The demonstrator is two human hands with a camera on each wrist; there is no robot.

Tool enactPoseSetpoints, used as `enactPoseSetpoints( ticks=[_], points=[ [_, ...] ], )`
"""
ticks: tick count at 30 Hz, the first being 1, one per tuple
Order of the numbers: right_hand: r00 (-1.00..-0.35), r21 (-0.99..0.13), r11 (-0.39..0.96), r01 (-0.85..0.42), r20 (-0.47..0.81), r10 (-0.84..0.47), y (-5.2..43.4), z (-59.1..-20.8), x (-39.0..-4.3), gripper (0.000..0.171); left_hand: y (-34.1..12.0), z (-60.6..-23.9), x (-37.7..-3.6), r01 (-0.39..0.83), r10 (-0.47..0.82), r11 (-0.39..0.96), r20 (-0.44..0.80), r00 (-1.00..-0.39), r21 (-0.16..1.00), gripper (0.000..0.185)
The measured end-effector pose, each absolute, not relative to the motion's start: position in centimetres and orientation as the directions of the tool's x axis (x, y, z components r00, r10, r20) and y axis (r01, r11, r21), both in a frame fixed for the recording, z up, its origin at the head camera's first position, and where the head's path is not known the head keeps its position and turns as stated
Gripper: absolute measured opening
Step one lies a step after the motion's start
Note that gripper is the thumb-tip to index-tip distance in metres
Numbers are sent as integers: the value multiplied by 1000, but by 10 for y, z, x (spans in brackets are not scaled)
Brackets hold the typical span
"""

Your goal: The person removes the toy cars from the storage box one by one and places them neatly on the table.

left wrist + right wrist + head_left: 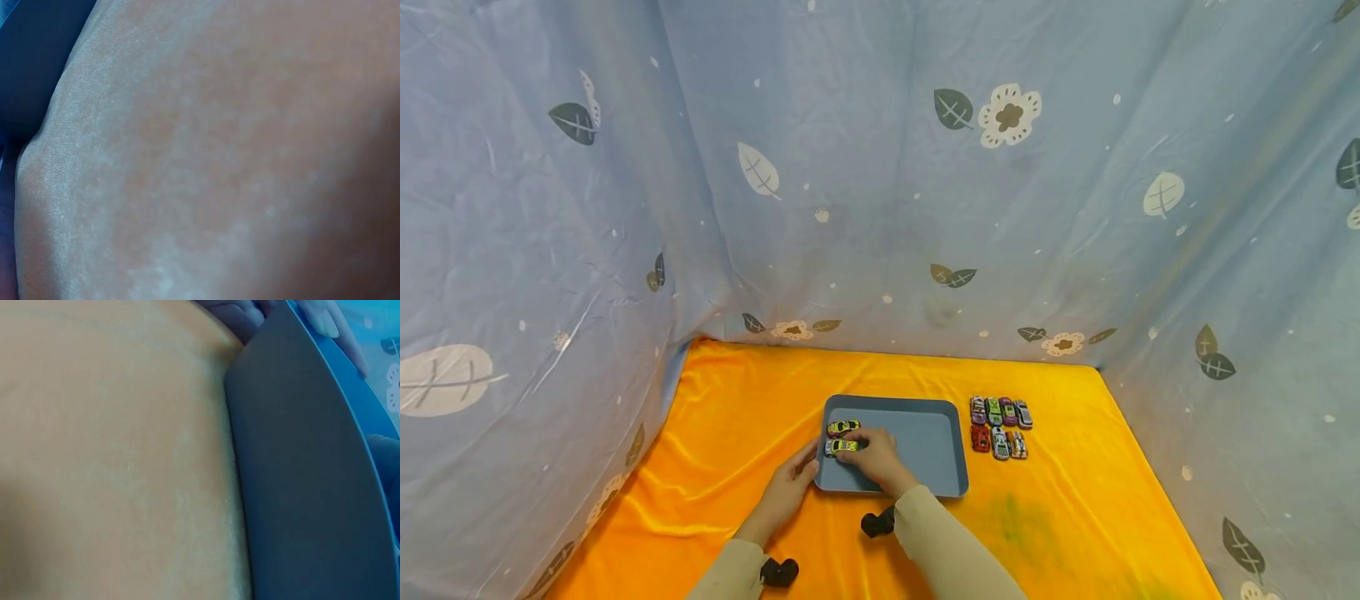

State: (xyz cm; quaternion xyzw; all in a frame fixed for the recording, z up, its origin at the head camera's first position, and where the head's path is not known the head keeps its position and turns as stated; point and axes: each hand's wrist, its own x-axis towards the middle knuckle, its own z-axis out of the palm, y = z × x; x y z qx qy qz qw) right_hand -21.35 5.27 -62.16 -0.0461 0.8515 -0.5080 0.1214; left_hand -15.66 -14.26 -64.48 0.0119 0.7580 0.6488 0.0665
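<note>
Beige sleeves, black wrist cameras

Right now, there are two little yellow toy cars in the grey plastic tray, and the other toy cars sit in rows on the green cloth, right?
Nearly. The head view shows the cloth is orange, not green. Two yellow toy cars are in the grey tray, and the other cars sit in rows beside it.

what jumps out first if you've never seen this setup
The bright orange cloth over the table, walled in by blue leaf-print fabric. At its middle lies a grey tray, where the right hand grips a yellow toy car beside another yellow car; the left hand touches the tray's left edge. Right of the tray, more toy cars stand in two rows.
</note>
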Motion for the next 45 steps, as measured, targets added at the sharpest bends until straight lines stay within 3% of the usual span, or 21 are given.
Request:
enactPoseSetpoints(
  ticks=[11, 25, 30, 45],
  points=[
    [-979, -867, 492, 76, -160, -130, 54, -614, -213, 24, -137, -643, -158, -61, 103, 186, -81, -991, 981, 48],
    [-962, -932, 325, 163, -223, -157, 71, -610, -215, 28, -136, -645, -155, -68, 100, 170, -86, -991, 983, 48],
    [-967, -945, 297, 139, -194, -163, 86, -600, -216, 34, -139, -647, -154, -58, 77, 188, -74, -994, 981, 47],
    [-994, -921, 389, 36, -75, -85, 165, -561, -215, 35, -142, -640, -151, -55, 99, 161, -71, -993, 985, 47]
  ],
)
